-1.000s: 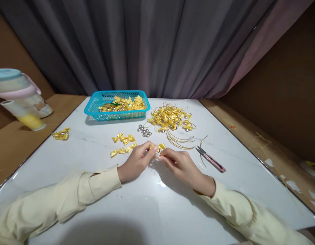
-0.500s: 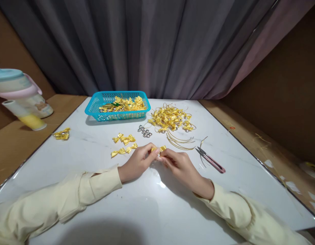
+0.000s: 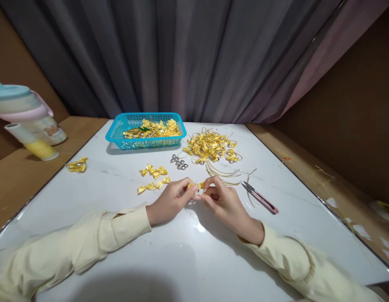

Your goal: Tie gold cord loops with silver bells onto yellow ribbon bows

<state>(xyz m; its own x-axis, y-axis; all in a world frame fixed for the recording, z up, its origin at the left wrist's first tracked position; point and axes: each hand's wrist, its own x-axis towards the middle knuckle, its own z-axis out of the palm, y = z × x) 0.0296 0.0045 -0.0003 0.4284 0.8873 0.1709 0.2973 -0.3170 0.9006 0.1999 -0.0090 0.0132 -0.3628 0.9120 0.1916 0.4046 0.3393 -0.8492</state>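
Over the middle of the table, my left hand (image 3: pixel 172 198) pinches a small yellow ribbon bow (image 3: pixel 201 185) between thumb and fingers. Against the bow's right side is my right hand (image 3: pixel 224 203), its index finger bent and thumb close below; what these fingertips grip is too small to make out. A bit of thin cord seems to stick up at the bow, and a small shiny bell shows under it. Several loose yellow bows (image 3: pixel 159 172) lie left of the hands. Silver bells (image 3: pixel 181 163) are just beyond, beside cut gold cords (image 3: pixel 221 174).
Thread snips (image 3: pixel 260 198) with pink handles lie right of my right hand. Behind stand a blue basket (image 3: pixel 114 133) of bows and a pile of corded bows with bells (image 3: pixel 210 144). A bundle of yellow bows (image 3: pixel 77 165), a tumbler (image 3: pixel 27 109) and a yellow thread spool (image 3: pixel 40 147) are left.
My right index finger has lifted and bent away from the thumb, showing more of the bow and the bell. My left hand keeps its pinch in nearly the same place.
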